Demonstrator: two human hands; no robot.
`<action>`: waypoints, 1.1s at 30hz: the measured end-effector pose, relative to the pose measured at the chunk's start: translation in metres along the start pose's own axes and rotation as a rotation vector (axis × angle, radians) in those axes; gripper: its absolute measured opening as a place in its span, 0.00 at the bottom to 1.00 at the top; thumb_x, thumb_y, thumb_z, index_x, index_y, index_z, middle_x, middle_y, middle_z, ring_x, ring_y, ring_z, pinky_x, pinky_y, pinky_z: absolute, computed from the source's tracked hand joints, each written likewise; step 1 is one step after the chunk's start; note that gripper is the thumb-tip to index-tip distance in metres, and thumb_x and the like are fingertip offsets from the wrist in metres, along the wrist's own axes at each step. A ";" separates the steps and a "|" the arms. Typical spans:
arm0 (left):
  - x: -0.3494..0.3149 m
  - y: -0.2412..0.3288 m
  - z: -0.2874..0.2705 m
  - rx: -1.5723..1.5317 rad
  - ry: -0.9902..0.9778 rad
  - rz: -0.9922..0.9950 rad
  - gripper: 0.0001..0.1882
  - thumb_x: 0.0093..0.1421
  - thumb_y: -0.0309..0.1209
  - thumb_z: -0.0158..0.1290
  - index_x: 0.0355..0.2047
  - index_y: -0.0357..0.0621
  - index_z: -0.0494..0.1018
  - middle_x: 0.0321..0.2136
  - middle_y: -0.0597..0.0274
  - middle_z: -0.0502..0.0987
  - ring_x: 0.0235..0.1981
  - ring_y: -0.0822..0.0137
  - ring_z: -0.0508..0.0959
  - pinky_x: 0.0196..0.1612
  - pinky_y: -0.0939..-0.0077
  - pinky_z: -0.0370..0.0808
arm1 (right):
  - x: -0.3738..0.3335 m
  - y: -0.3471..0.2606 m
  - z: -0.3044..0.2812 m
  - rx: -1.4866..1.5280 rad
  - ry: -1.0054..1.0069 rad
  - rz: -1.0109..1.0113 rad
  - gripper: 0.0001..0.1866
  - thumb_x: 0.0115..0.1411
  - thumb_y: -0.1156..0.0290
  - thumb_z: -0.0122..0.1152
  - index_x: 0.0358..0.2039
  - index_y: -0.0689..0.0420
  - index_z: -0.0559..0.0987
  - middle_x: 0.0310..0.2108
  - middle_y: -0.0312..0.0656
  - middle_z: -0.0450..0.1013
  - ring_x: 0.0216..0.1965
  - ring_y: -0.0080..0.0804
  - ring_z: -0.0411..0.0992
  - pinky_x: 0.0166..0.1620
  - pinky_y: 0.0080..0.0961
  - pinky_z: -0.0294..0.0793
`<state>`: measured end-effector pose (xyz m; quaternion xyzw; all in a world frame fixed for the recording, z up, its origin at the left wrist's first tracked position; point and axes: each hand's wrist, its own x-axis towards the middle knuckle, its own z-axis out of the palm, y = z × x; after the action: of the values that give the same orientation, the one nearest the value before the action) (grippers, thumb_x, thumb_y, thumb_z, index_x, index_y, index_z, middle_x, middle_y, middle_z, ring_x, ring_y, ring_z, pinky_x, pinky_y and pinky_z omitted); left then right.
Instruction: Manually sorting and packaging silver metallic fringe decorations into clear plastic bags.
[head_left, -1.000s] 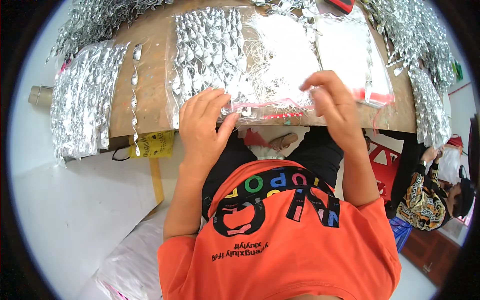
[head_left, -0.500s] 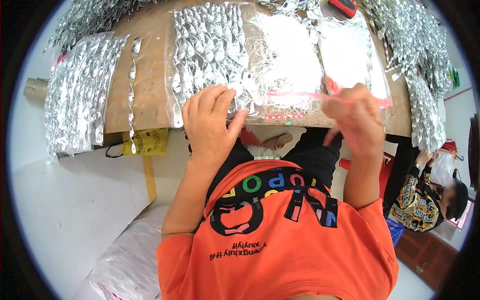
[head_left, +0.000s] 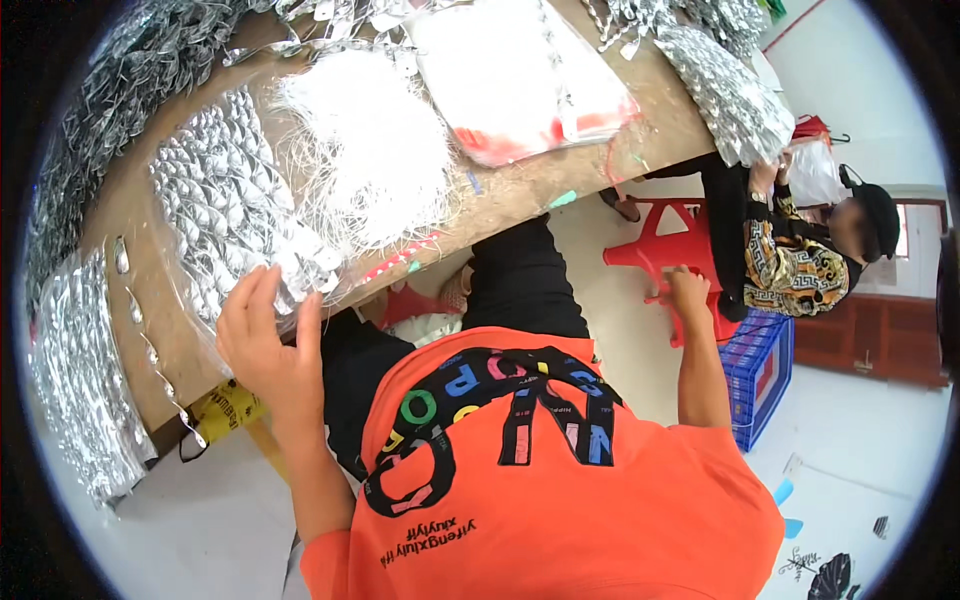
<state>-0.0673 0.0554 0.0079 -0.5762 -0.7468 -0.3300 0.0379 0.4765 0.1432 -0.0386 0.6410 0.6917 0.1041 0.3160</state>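
My left hand (head_left: 268,325) is at the table's near edge, thumb and fingers apart. Its fingertips touch the near end of a clear plastic bag of twisted silver foil strands (head_left: 225,190). Beside that bag lies a spread pile of fine white strings (head_left: 370,150). A stack of clear bags with red edges (head_left: 500,60) is farther right. My right hand (head_left: 690,295) is away from the table, out to the right above a red plastic stool (head_left: 665,250). Its fingers look partly bent, and whether they hold anything is too small to make out.
Another bag of silver strands (head_left: 85,370) hangs over the left edge, near a single loose silver strand (head_left: 150,355). Silver foil heaps (head_left: 130,100) line the far side. A co-worker (head_left: 800,255) sits at right, behind a blue crate (head_left: 755,375). A red thin strip (head_left: 612,165) lies near the table edge.
The view has turned right. My right hand has swung from above the table, where it held a pink strip, out to the stool. The left hand stays by the silver bag.
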 end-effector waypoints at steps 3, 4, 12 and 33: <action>-0.001 0.001 -0.003 -0.128 -0.020 -0.047 0.16 0.49 0.31 0.60 0.41 0.45 0.75 0.44 0.60 0.73 0.46 0.59 0.71 0.51 0.65 0.63 | 0.016 0.014 0.013 0.415 0.112 0.180 0.14 0.51 0.64 0.63 0.39 0.50 0.80 0.33 0.43 0.78 0.34 0.39 0.77 0.38 0.29 0.74; -0.003 -0.001 -0.008 -0.229 -0.053 -0.087 0.15 0.50 0.30 0.60 0.39 0.45 0.76 0.43 0.60 0.73 0.46 0.59 0.71 0.51 0.65 0.63 | 0.017 0.015 -0.002 0.608 0.333 0.090 0.12 0.52 0.67 0.61 0.38 0.52 0.80 0.31 0.45 0.78 0.33 0.36 0.77 0.36 0.29 0.74; 0.009 0.006 -0.009 -0.172 -0.004 -0.003 0.09 0.47 0.29 0.59 0.30 0.44 0.74 0.38 0.59 0.74 0.43 0.56 0.72 0.48 0.64 0.65 | 0.030 -0.046 -0.167 1.506 -0.215 -0.464 0.10 0.61 0.70 0.53 0.40 0.62 0.74 0.30 0.36 0.73 0.33 0.23 0.72 0.40 0.21 0.69; -0.004 0.016 -0.033 -0.427 -0.177 -0.096 0.02 0.54 0.26 0.55 0.28 0.41 0.74 0.26 0.60 0.76 0.32 0.60 0.75 0.43 0.68 0.68 | -0.002 -0.232 -0.268 1.504 0.112 -1.185 0.15 0.50 0.74 0.62 0.40 0.62 0.76 0.35 0.40 0.72 0.36 0.26 0.70 0.42 0.22 0.68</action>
<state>-0.0622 0.0359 0.0390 -0.5616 -0.6870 -0.4301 -0.1664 0.1326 0.1746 0.0432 0.2164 0.8033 -0.5134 -0.2103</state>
